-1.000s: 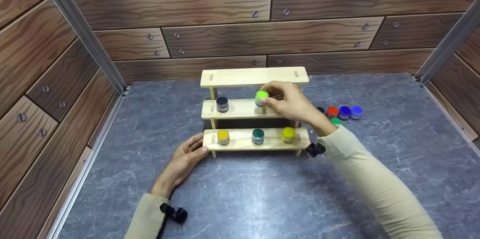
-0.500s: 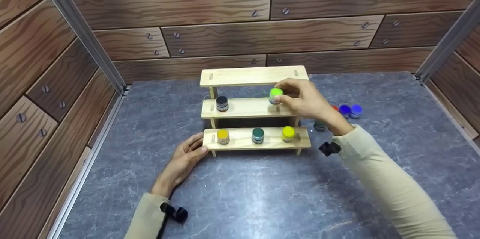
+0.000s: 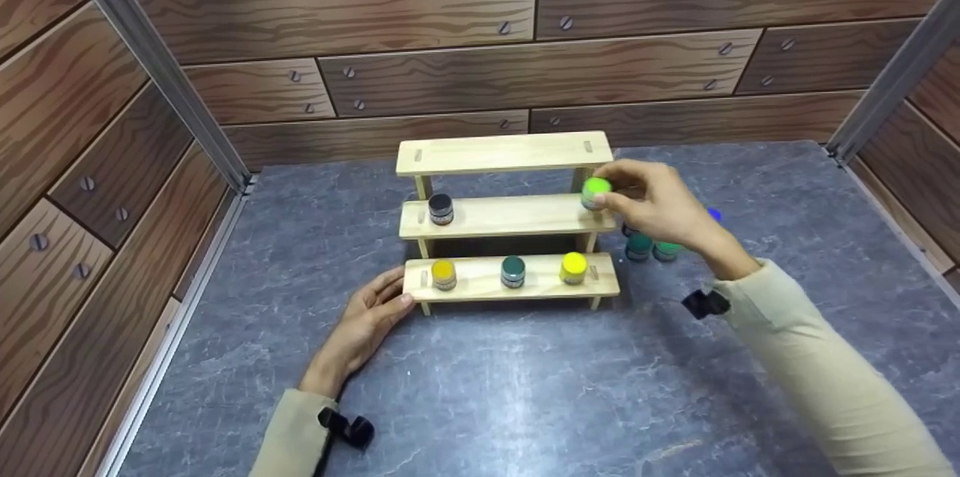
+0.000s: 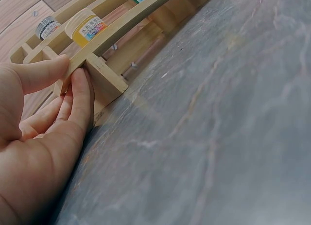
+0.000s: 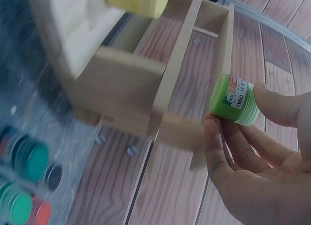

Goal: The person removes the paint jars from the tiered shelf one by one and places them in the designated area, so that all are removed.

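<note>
1. The right hand was grasping a lime green jar, with the thumb on one side of it and the fingers on the other.
2. This jar was at the right end of the middle shelf of a wooden rack; whether it touched the shelf, I cannot tell.
3. The left hand was grasping the left end of the lowest shelf, thumb above and fingers below.
4. On the lowest shelf stood, from left to right, an orange-yellow jar, a dark green jar and a bright yellow jar.
5. A black jar stood at the left of the middle shelf.
6. To the right of the rack, more jars stood on the grey desk, partly hidden by the right hand.
7. At the far side rose a wood-patterned wall.
</note>
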Action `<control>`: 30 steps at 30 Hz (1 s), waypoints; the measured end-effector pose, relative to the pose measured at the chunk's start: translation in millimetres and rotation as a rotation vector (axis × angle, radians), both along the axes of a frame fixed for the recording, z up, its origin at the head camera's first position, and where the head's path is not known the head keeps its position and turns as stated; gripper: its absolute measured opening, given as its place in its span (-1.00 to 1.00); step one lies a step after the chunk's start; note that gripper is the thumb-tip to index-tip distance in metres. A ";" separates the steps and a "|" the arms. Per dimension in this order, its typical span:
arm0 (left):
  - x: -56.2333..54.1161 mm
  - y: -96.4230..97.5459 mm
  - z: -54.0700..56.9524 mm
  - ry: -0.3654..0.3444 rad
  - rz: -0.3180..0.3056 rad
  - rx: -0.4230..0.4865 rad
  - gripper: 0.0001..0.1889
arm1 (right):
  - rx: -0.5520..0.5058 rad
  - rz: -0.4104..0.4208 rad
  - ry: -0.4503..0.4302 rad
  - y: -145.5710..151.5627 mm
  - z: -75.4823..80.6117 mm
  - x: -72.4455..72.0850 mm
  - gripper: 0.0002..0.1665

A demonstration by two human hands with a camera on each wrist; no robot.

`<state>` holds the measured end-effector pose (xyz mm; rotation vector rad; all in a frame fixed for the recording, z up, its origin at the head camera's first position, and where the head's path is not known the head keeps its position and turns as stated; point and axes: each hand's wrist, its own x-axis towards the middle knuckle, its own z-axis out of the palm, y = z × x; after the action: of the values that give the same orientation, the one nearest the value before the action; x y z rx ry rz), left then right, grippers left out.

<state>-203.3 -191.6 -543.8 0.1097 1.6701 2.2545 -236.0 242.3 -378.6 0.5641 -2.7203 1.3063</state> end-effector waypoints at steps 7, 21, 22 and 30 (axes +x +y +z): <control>1.3 -1.0 -0.1 -0.001 0.002 0.003 -0.25 | 0.038 -0.057 -0.008 32.1 -7.5 5.5 -0.61; 0.6 -0.2 0.1 0.018 -0.011 0.006 -0.25 | 0.050 -0.147 -0.029 89.7 -26.3 17.0 -0.53; 0.4 0.0 0.1 0.019 -0.012 0.005 -0.25 | 0.052 -0.153 -0.032 93.2 -28.5 17.3 -0.53; -0.5 1.1 -0.5 0.007 0.002 0.016 -0.26 | 0.078 -0.200 -0.097 119.0 -52.3 20.4 -0.44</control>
<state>-203.8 -190.5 -544.3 0.1199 1.6570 2.2714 -215.5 361.3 -430.9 0.2301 -2.8277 1.2136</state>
